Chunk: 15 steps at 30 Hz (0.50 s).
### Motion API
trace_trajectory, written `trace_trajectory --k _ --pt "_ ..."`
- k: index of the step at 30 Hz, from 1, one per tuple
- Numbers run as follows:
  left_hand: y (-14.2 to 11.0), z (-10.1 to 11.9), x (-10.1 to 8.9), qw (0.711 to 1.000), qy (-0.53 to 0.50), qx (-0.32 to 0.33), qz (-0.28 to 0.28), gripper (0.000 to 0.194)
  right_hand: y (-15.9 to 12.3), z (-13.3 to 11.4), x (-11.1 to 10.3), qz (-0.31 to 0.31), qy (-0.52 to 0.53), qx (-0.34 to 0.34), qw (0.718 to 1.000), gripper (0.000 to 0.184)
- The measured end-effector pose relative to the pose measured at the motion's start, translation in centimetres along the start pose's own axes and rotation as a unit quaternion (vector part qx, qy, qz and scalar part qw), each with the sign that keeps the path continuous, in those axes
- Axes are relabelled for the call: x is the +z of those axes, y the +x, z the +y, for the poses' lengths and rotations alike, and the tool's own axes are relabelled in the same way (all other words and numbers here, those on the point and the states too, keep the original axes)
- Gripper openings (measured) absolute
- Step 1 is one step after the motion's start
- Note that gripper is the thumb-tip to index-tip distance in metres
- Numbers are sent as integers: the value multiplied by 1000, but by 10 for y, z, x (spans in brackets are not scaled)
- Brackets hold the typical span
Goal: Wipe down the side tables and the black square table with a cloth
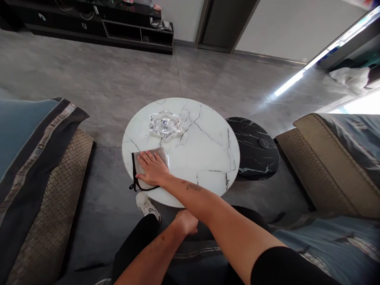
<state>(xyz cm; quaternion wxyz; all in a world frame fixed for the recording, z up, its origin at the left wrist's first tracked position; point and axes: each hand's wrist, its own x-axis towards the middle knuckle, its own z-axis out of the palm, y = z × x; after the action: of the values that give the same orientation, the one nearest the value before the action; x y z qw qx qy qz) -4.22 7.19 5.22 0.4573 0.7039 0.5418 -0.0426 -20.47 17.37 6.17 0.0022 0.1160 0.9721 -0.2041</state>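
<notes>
a cut-glass ashtray, black marble side table, quilted tan sofa, low black TV cabinet, grey door

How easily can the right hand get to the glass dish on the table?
Quite easily, I think. The right hand lies on a grey cloth on the same round marble-look table, and nothing seems to stand between it and the glass dish.

Round white tabletop with grey marble veining: a clear faceted glass ashtray is placed near the far edge, and a grey cloth with black binding is laid at the near edge. A lower round black marble table is positioned alongside, partly beneath it, on a grey tile floor.
</notes>
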Motion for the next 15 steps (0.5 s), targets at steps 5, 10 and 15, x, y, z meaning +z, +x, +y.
trace_trajectory --k 5,10,15 --pt "0 8 -8 998 -5 -48 -37 71 -42 92 -57 6 0 87 996 97" --pt "-11 18 -15 998 16 -36 -39 65 -143 214 -122 65 -67 332 938 92" --pt "-21 23 -17 999 22 -25 -31 65 -208 256 -131 79 -101 447 886 93"
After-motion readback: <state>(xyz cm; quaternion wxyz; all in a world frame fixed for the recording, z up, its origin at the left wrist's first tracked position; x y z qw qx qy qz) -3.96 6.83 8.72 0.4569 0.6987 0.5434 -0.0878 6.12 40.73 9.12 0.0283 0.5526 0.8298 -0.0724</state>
